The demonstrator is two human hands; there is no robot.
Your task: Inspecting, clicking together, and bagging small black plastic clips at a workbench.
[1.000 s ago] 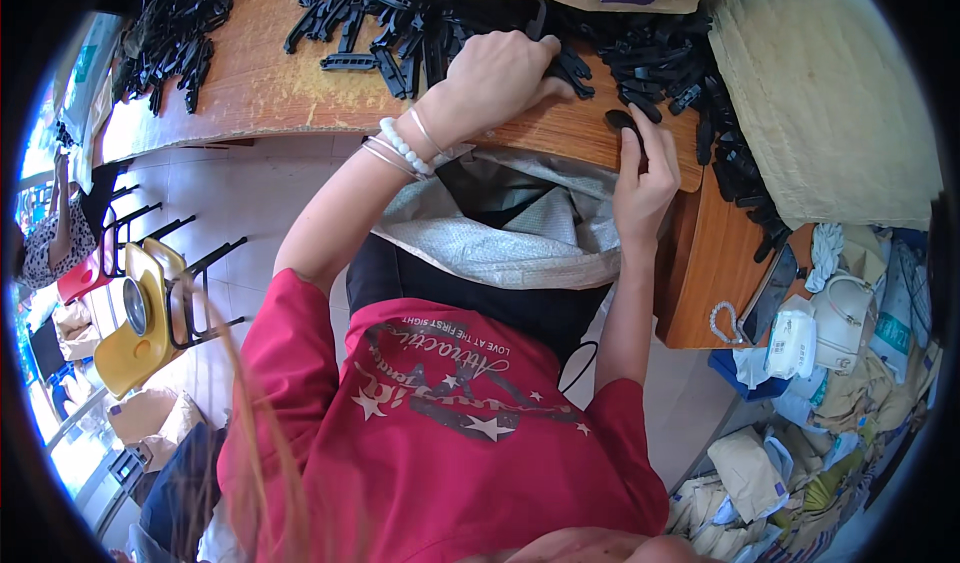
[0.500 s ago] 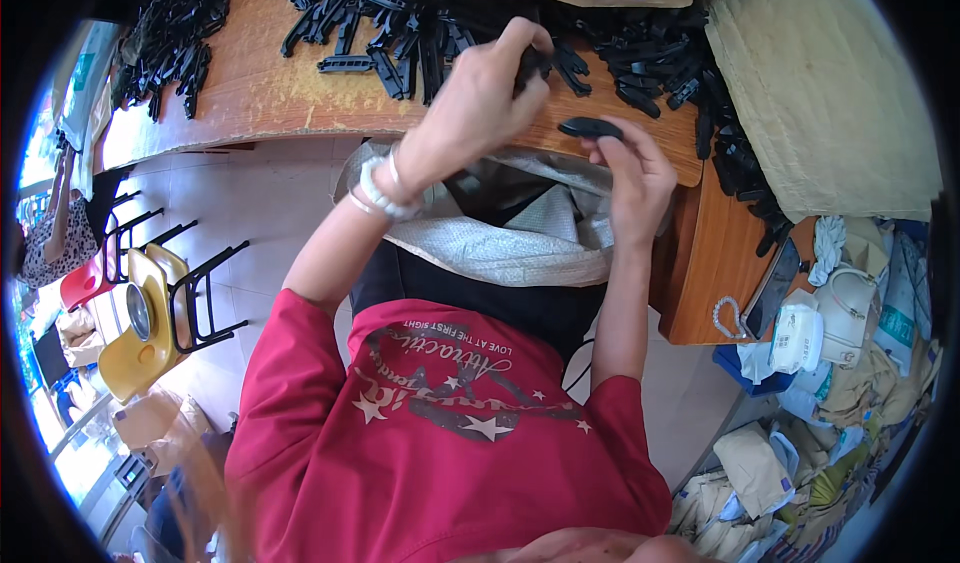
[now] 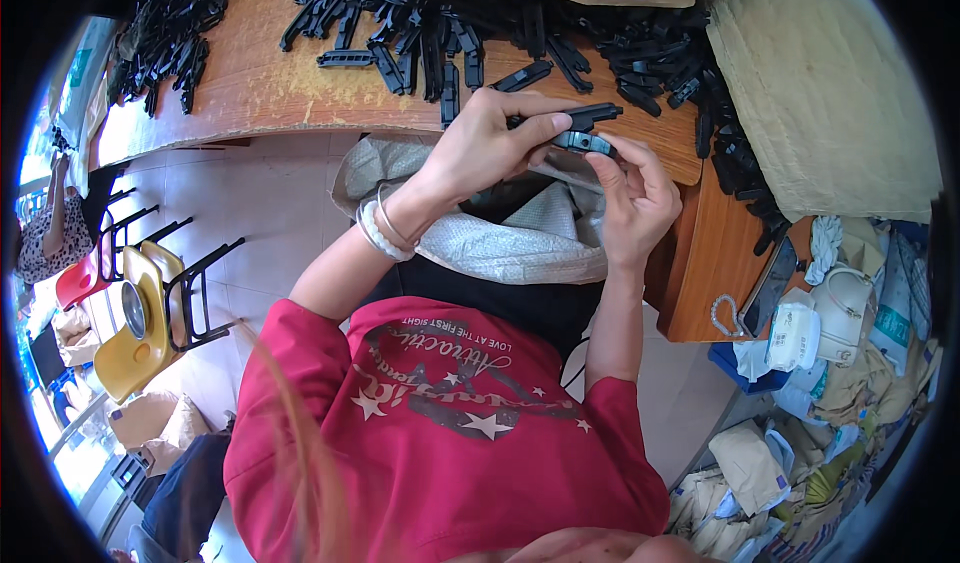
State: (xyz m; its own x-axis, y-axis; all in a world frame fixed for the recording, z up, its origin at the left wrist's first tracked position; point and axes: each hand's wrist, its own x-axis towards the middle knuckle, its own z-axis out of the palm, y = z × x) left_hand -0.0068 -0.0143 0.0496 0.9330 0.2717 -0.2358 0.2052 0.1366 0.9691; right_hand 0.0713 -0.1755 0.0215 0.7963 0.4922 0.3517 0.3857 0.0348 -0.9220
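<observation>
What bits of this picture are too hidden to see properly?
Head view only:
- The black plastic part: its middle is covered by the left hand and the right hand.
- The inside of the woven sack: hidden behind both forearms.
- The heap of black parts: cut off by the top edge.

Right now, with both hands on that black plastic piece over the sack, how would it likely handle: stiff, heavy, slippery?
The black plastic piece looks stiff: it juts straight past the left hand without sagging. It is probably light, since fingertips alone of the right hand steady it. Its ribbed, matte surface suggests a secure grip, and its flat shape makes rolling on the wooden table unlikely.
</observation>
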